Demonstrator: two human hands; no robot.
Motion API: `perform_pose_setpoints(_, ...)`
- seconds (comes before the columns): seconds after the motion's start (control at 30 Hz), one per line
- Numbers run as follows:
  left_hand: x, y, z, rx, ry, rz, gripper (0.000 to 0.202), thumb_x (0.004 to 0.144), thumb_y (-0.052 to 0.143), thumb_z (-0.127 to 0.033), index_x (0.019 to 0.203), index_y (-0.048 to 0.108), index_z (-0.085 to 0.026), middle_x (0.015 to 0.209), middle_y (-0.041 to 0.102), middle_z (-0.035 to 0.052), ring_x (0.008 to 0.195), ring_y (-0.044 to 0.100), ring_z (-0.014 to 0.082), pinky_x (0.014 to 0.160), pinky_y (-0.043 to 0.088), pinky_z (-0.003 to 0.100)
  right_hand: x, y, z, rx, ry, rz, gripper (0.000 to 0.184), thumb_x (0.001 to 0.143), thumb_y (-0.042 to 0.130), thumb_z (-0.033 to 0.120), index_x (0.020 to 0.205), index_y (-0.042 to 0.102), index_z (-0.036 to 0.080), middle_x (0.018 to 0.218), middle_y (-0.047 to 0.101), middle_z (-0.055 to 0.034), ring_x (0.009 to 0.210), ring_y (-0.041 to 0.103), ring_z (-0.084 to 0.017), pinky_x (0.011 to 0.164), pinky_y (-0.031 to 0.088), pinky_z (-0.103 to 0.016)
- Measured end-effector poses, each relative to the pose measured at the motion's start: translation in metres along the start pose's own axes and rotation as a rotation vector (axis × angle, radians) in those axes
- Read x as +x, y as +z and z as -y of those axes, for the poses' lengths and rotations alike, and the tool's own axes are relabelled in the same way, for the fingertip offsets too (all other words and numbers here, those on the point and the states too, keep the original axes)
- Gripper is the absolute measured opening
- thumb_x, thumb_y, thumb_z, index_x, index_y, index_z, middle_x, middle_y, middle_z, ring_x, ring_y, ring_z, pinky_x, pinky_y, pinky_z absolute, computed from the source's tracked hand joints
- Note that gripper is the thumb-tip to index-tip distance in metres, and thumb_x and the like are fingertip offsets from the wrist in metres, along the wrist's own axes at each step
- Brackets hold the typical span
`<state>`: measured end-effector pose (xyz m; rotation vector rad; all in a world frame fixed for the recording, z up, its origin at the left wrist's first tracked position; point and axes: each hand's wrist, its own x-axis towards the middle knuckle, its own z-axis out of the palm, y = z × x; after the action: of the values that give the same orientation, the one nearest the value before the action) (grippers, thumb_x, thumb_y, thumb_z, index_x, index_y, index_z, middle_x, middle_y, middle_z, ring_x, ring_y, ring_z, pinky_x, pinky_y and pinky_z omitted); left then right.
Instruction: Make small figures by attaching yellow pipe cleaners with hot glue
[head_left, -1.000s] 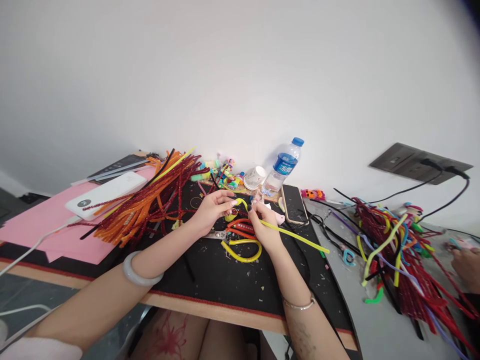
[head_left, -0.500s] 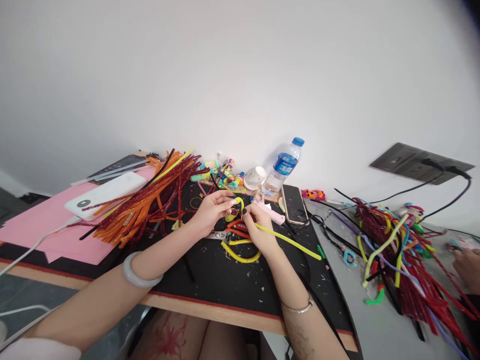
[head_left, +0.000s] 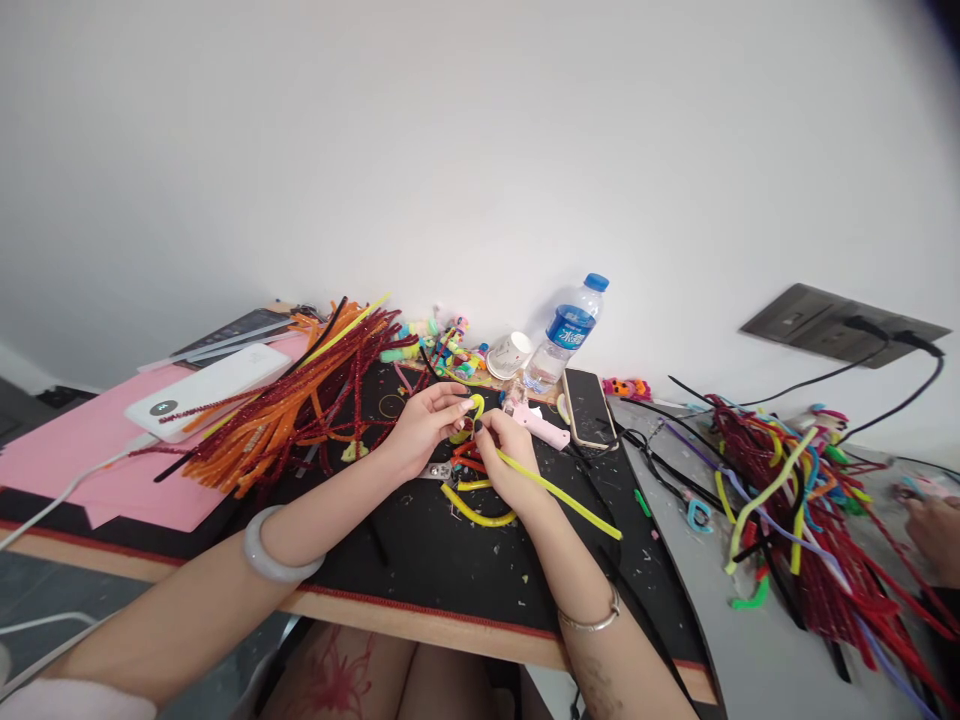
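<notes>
The right hand (head_left: 504, 455) has drawn in beside the left hand (head_left: 431, 425), both pinching the yellow pipe cleaner (head_left: 562, 493) above the table (head_left: 465, 575), so the bend between them seems tighter. Just beyond, the pink-handled tool (head_left: 547, 430) leaves little open room; farther, the bottle (head_left: 568, 335) crowds the back edge by the wall (head_left: 465, 150).

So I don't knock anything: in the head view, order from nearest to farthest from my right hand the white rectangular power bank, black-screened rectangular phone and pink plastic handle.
From your right hand:
1. Pink plastic handle, just right.
2. Black-screened phone, farther right.
3. White power bank, far left.
</notes>
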<state>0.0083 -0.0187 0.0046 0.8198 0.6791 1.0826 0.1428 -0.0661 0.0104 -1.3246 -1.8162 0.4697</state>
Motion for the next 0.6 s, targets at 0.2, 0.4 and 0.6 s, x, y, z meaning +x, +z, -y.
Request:
perform_pose_setpoints(0.2,-0.0016,0.0014,0.0000,0.004,-0.002,0.007,0.030,0.060,0.074,-0.022,0.085,0.059,-0.015,0.069,0.060,-0.0028,0.052,0.050,0.0028,0.053,0.040,0.016,-0.0001,0.0016,0.0003,-0.009,-0.010,0.005,0.015,0.082,0.038,0.019,0.068,0.042,0.020,0.064,0.043,0.0026,0.059,0.040,-0.012,0.057,0.031,-0.024)
perform_pose_setpoints(0.4,-0.0029,0.0030,0.0002,0.015,0.006,0.021,0.027,0.062,0.073,-0.021,0.084,0.059,-0.015,0.066,0.059,-0.0030,0.052,0.049,0.0033,0.052,0.039,0.016,0.0000,0.0014,0.0019,-0.006,0.004,0.040,0.015,0.083,0.037,0.019,0.069,0.043,0.020,0.063,0.043,0.0032,0.057,0.040,-0.011,0.055,0.030,-0.023)
perform_pose_setpoints(0.6,-0.0030,0.0032,0.0011,0.025,0.022,0.043,0.028,0.061,0.073,-0.022,0.084,0.059,-0.016,0.063,0.058,-0.0039,0.047,0.044,0.0023,0.048,0.035,0.016,-0.0006,0.0021,0.0020,0.008,0.012,0.042,0.015,0.083,0.037,0.019,0.070,0.045,0.020,0.061,0.043,0.0039,0.056,0.041,-0.011,0.054,0.030,-0.023)
